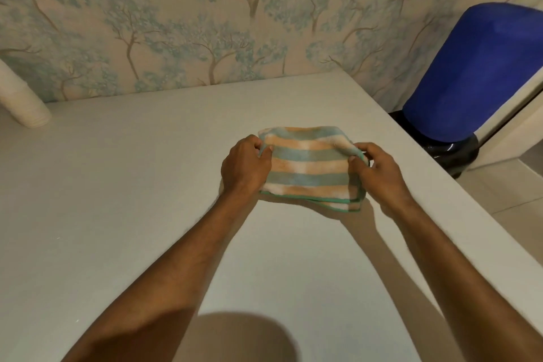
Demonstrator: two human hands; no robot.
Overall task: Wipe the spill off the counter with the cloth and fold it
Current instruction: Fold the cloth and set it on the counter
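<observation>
On smooth counter (147,200), both hands pinch fluffy striped folded cloth (308,167).

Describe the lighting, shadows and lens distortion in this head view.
Head view: warm, dim light; the arms and the cloth cast soft shadows on the counter, a rounded shadow at the bottom edge; wide-angle bending curves the counter edges; slight softness overall.

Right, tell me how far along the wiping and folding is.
Done, apparently: no spill shows on the counter. In hand: the striped cloth is already folded into layers, with the left hand and right hand gripping its two sides. Left: finish the fold and let go of it.
</observation>
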